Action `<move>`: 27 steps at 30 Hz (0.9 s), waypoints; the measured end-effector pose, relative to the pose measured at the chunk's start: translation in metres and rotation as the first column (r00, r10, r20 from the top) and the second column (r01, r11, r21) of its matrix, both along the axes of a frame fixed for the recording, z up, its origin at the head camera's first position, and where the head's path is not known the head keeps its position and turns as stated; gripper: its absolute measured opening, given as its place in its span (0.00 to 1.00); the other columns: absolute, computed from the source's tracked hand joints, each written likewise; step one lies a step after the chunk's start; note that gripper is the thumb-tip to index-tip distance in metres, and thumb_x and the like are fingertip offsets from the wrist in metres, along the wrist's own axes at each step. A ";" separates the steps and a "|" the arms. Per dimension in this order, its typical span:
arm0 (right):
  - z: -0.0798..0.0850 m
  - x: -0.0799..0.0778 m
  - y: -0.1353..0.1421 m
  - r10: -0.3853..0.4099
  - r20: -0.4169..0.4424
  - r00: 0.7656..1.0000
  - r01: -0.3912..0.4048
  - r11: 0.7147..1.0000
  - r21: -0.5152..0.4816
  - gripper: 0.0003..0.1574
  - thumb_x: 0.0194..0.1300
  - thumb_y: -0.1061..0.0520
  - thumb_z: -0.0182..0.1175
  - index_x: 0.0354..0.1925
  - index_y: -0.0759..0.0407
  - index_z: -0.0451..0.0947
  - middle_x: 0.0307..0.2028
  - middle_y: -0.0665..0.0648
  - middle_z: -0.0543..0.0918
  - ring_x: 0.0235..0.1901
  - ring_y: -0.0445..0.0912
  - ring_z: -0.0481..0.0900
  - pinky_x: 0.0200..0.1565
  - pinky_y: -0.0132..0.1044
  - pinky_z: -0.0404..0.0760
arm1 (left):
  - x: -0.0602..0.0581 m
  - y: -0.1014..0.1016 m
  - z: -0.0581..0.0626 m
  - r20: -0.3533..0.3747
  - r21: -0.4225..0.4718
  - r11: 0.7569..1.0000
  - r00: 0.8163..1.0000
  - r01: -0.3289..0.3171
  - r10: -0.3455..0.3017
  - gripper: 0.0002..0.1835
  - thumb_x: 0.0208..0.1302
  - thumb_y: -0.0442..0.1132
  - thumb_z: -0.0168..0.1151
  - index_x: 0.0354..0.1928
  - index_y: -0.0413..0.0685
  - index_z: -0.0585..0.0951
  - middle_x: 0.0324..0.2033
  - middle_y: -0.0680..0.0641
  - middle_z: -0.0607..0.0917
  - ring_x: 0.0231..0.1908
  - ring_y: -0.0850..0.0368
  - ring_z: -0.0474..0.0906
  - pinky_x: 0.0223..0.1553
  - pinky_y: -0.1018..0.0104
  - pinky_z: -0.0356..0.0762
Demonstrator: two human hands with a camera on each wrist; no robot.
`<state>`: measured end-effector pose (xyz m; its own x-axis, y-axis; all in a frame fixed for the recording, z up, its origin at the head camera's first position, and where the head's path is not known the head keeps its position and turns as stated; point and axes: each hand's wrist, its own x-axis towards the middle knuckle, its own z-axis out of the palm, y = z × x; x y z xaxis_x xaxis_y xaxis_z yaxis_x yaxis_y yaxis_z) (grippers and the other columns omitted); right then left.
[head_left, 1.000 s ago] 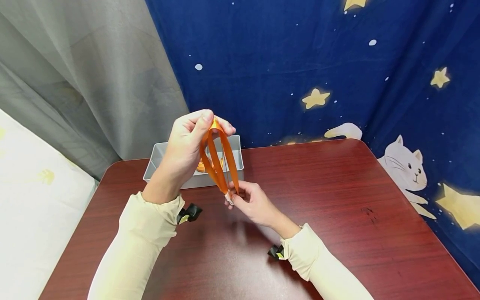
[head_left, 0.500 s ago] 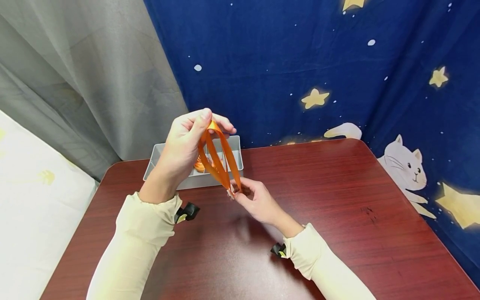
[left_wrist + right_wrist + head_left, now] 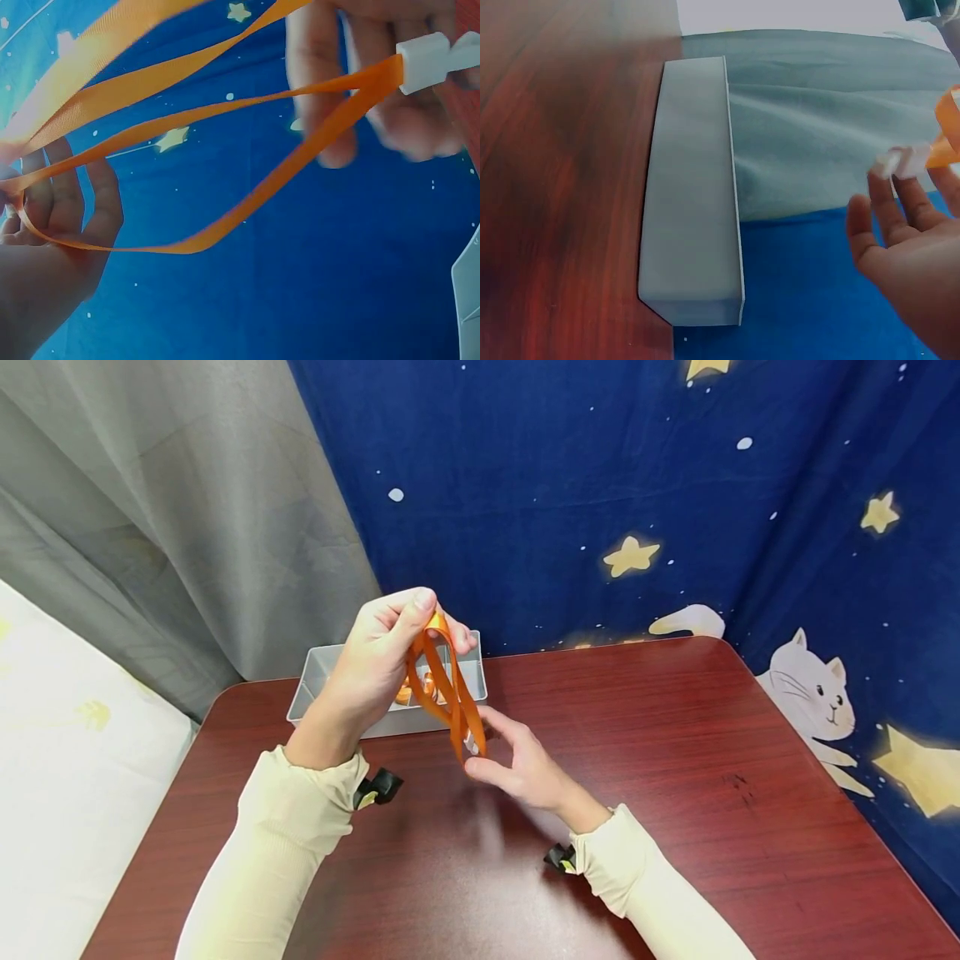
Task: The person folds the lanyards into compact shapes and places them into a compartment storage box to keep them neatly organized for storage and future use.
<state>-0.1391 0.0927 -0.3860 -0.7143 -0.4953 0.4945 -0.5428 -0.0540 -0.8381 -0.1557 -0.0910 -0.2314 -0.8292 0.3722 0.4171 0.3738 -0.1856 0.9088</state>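
My left hand [image 3: 367, 664] pinches an orange ribbon lanyard [image 3: 289, 170] between thumb and fingers, holding it up over the front of a grey divided box [image 3: 401, 723]. Loops of the ribbon hang down to the right. At the lower end is a white plastic clip [image 3: 424, 64]. My right hand [image 3: 528, 771] is by this lower end, its thumb and index finger apart. In the right wrist view, the clip lies against the fingertips [image 3: 880, 180], and the fingers are loosely extended. Orange and white items [image 3: 405, 695] lie in the box, partly hidden by the lanyard.
The box stands at the back left of a dark red wooden table [image 3: 637, 760]. Behind the table hangs a blue curtain [image 3: 525, 527] with stars, next to a grey curtain [image 3: 187, 527]. White cloth [image 3: 75, 777] covers the left side.
My left hand dipped slightly and moved right with the lanyard. The right thumb and index finger have parted from the white clip, which now hangs between them in the head view.
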 end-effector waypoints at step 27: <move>0.063 -0.020 0.011 0.422 0.188 0.887 -0.384 0.899 -0.209 0.25 0.74 0.55 0.55 0.50 0.81 0.74 0.27 0.51 0.79 0.24 0.46 0.68 0.27 0.33 0.68 | 0.003 0.004 -0.005 0.024 0.042 0.984 0.984 0.174 -0.175 0.21 0.79 0.45 0.47 0.29 0.43 0.80 0.26 0.44 0.84 0.39 0.44 0.80 0.46 0.57 0.82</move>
